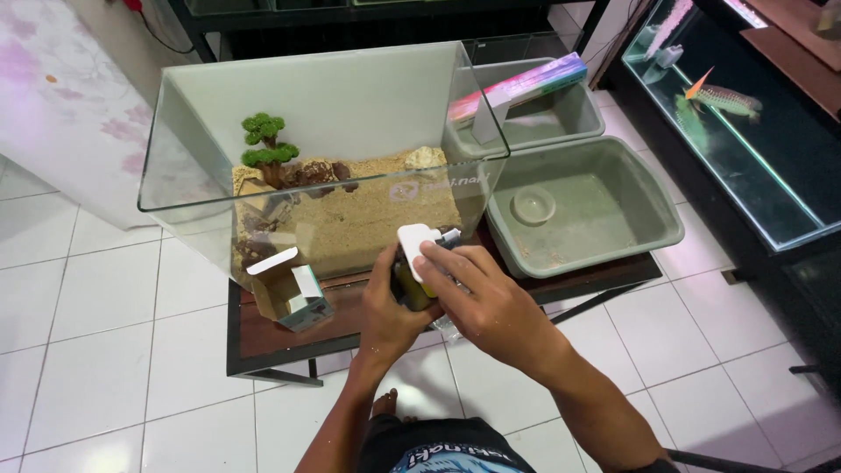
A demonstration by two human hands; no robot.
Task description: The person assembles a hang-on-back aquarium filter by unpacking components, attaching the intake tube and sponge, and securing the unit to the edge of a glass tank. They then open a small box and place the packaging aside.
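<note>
The right hand and left hand both grasp a small white-and-yellow device above the table's front edge, just before the sand-floored glass tank, apparently being fitted together, needing a steady grip next.

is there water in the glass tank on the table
No, the glass tank holds only dry sand and a small toy tree.

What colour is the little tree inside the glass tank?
The little tree has green foliage on a brown trunk, seen in the head view.
</note>
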